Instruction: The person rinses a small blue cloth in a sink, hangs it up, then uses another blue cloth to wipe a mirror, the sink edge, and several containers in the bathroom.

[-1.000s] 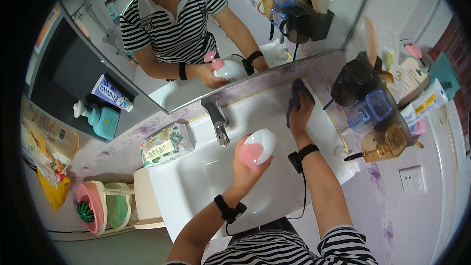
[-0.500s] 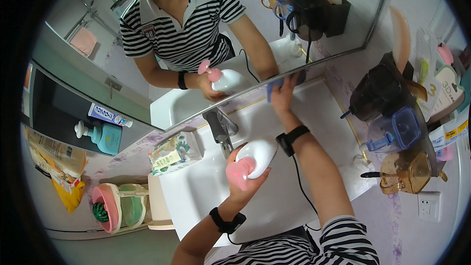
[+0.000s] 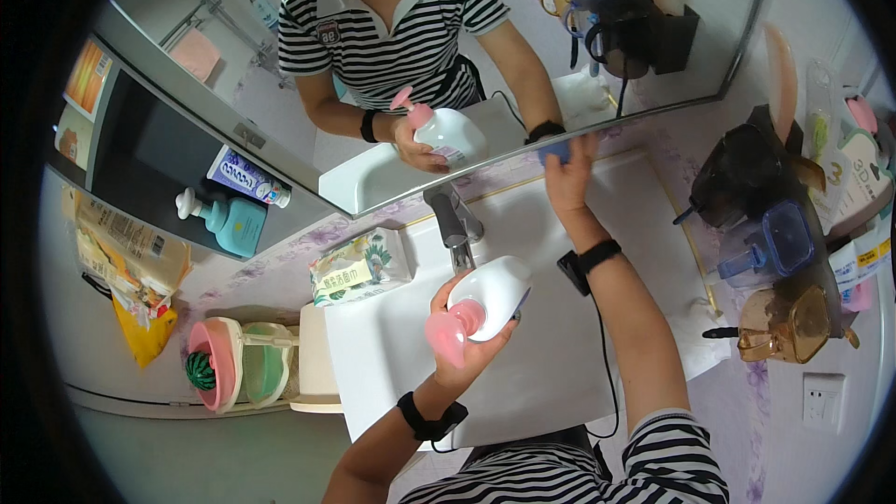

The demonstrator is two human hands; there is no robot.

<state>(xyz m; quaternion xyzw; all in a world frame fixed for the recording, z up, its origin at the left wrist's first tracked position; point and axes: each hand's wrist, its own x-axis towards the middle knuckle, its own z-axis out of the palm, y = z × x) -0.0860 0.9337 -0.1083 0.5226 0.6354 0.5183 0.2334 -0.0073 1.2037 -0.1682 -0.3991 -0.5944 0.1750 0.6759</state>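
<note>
In my left hand (image 3: 471, 355) is a white pump bottle (image 3: 497, 291) with a pink pump head (image 3: 451, 334). My fingers wrap round its body, and it is tilted over the white washbasin (image 3: 551, 387), close to the faucet (image 3: 455, 224). Farther off, my right hand (image 3: 569, 182) is at the lower edge of the mirror (image 3: 261, 56). A soft blue cloth (image 3: 556, 151) shows at its fingers, pressed at the glass; the hand is slightly smeared and covers part of it. Both hands and the bottle appear again in the reflection.
A pack of tissues (image 3: 362, 267) lies at the basin's left rim. Left of it an open cabinet holds a teal pump bottle (image 3: 233, 226) and a toothpaste tube (image 3: 248, 177). Black, blue (image 3: 784, 238) and amber cups (image 3: 789, 325) hang on the right wall. A cable (image 3: 611, 383) trails from my right wrist.
My right hand has slid a little along the mirror's lower edge with the blue cloth. My left hand still holds the bottle. The whole view has shifted slightly.
</note>
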